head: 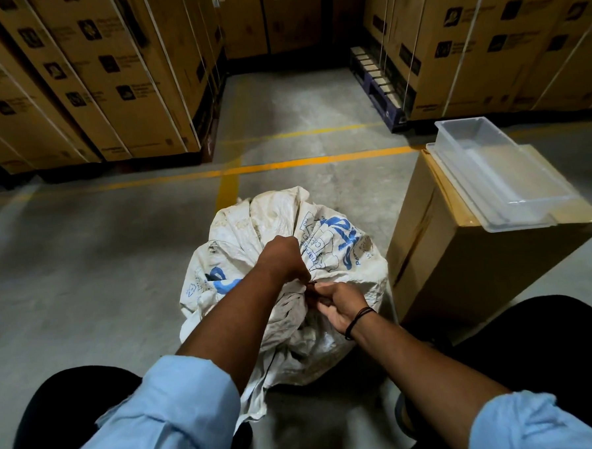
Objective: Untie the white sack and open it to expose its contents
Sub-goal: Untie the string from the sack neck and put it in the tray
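A white woven sack (273,218) with blue print stands on the concrete floor between my knees, its mouth gathered and closed. My left hand (282,257) clenches the bunched neck of the sack from above. Just below and to the right, my right hand (340,302) pinches a thin dark tie at the knot, a dark band around its wrist. The contents are hidden inside the sack.
A cardboard box (461,270) stands right of the sack, with a clear plastic tray (498,176) on top. Stacked cartons (84,81) line the left, more cartons (504,41) the right. Yellow floor lines (284,165) run across ahead.
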### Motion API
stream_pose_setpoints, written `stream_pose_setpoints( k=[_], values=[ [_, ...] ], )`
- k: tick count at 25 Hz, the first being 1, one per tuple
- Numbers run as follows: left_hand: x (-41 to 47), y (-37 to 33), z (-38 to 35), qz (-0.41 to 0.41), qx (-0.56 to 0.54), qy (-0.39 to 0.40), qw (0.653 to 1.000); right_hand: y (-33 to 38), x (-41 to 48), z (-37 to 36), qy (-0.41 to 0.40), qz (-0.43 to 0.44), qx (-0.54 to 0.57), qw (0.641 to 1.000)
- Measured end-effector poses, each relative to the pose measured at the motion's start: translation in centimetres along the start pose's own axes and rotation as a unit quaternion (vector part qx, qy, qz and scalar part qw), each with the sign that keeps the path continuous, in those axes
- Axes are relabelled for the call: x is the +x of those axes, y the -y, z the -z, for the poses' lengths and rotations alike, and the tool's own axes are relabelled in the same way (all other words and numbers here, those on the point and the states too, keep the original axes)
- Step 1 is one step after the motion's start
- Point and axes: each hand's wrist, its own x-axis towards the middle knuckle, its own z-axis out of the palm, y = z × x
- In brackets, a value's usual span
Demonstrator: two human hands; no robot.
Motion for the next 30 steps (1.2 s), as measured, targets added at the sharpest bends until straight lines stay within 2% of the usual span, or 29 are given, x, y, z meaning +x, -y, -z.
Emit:
stream_pose_setpoints(
  k=[11,16,20,25,27,28,30],
  values=[
    [0.1,-0.8,0.3,-0.033,0.073,0.013,0.997,-0.8,0.1,0.3,0.0,0.02,0.032,0.999],
    [0.2,-1.5,0.2,-0.052,0.102,-0.002,0.993,-1.1,0.7,0.3,0.027,0.035,0.015,0.999],
    [0.2,-1.0,-0.4,-0.059,0.087,-0.01,0.994,-0.8,0.8,0.1,0.02,0.034,-0.004,0.999],
    [0.5,0.9,-0.4,-0.02,0.042,0.01,0.999,-0.7,0.4,0.3,0.034,0.024,-0.013,0.999],
    [0.6,1.5,-0.5,-0.013,0.023,0.023,0.999,-1.6,0.5,0.5,0.027,0.069,-0.063,0.995],
    [0.6,1.7,-0.6,-0.016,0.013,0.029,0.999,-2.2,0.8,0.6,0.011,0.12,-0.125,0.985],
    [0.6,2.0,-0.7,-0.023,-0.003,0.033,0.999,-3.0,1.4,1.0,-0.02,0.238,-0.267,0.934]
  ],
)
